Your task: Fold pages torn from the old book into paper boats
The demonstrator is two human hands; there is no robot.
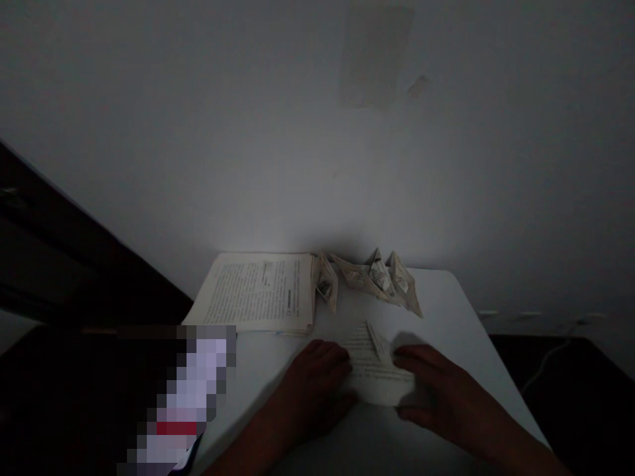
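A folded sheet of printed paper with a pointed top lies on the white table in front of me. My left hand is at its left side, fingers bent and touching the edge. At the right side, my right hand has its fingers along the upper slope and its thumb near the lower edge, with the paper's corner between them. Behind it stand several folded paper boats: one beside the stack of pages, others grouped to the right.
A stack of printed pages lies at the back left of the white table. The table meets a pale wall. A blurred-out, bright object is at the left edge. A cable runs at the right.
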